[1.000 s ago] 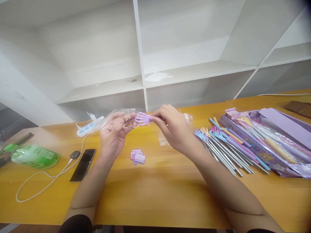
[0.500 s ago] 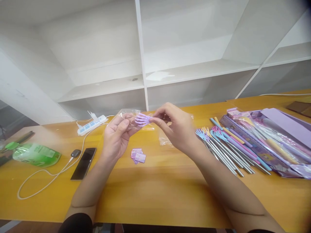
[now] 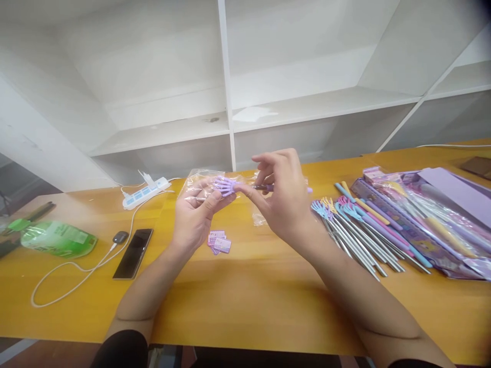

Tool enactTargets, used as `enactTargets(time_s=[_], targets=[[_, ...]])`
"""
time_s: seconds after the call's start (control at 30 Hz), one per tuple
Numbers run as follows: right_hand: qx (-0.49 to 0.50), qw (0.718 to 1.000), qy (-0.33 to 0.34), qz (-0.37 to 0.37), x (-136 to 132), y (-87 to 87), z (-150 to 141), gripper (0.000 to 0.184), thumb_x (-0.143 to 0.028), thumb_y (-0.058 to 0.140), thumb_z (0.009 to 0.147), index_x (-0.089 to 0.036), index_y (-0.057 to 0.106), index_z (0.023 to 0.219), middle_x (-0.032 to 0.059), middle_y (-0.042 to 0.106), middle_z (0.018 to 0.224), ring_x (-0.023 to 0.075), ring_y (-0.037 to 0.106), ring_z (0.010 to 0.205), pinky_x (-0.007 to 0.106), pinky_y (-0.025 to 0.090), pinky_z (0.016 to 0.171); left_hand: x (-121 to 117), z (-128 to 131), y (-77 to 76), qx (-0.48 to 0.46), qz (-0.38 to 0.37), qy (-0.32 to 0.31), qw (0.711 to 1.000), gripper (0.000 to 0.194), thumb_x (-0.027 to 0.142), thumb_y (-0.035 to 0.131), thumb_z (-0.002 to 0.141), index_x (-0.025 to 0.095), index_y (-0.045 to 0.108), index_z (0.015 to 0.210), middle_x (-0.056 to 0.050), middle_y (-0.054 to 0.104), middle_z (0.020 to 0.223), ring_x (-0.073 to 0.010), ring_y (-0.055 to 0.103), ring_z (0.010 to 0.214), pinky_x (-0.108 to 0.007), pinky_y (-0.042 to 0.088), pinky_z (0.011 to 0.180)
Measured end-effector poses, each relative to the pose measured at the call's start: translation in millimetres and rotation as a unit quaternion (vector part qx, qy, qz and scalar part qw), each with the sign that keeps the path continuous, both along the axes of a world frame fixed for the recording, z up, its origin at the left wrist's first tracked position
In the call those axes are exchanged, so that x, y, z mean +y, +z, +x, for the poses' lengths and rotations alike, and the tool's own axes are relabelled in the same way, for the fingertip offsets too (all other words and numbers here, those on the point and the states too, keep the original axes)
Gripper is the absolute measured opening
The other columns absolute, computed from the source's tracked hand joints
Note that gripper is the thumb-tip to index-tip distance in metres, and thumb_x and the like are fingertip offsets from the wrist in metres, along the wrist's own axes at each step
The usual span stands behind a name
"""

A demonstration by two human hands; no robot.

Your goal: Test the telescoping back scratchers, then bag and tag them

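A purple hand-shaped back scratcher head (image 3: 225, 186) sits between my two hands, above the table. My left hand (image 3: 195, 217) is closed on a clear plastic bag (image 3: 197, 179), its thumb against the scratcher's fingers. My right hand (image 3: 284, 197) has its thumb at the scratcher's neck and its index finger lifted; the other fingers curl about the rod, partly hidden. The purple handle tip (image 3: 310, 190) shows beyond my right hand. Below lie several small printed purple cards (image 3: 220, 243). More clear plastic (image 3: 260, 219) lies under my right hand.
Several back scratchers (image 3: 356, 235) with metal rods lie at right, beside a purple box (image 3: 445, 179) of bagged ones. At left are a phone (image 3: 133, 254), a black charging case (image 3: 120, 237), a green bottle (image 3: 57, 239) and a power strip (image 3: 146, 194). White shelves (image 3: 326, 107) stand behind.
My left hand has moved right, bringing the bag over the scratcher head, its thumb now touching it. My right index finger has lifted off the neck, uncovering some rod.
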State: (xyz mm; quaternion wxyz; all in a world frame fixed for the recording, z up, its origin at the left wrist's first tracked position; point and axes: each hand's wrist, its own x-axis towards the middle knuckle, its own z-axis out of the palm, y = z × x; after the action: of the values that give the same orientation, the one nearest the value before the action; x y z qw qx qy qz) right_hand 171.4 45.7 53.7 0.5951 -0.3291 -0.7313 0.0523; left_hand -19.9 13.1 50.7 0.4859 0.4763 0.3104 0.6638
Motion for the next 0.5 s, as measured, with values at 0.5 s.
enactTargets(time_s=[0.5], targets=[[-0.035,0.997,0.015,-0.067,-9,-1.3,-6,0.053,-0.057,0.073,0.102,-0.026,0.055,0.141,0.0122,0.059,0.127,0.0182,0.064,0.083,0.038,0.061,0.073,6,5,-15.0,0.033,-0.004,0.029,0.999,0.039,0.037,0.099,0.08,0.015,0.079,0.105,-0.012,0.086,0.108,-0.0305,0.084,0.108,-0.044,0.072,0.098]])
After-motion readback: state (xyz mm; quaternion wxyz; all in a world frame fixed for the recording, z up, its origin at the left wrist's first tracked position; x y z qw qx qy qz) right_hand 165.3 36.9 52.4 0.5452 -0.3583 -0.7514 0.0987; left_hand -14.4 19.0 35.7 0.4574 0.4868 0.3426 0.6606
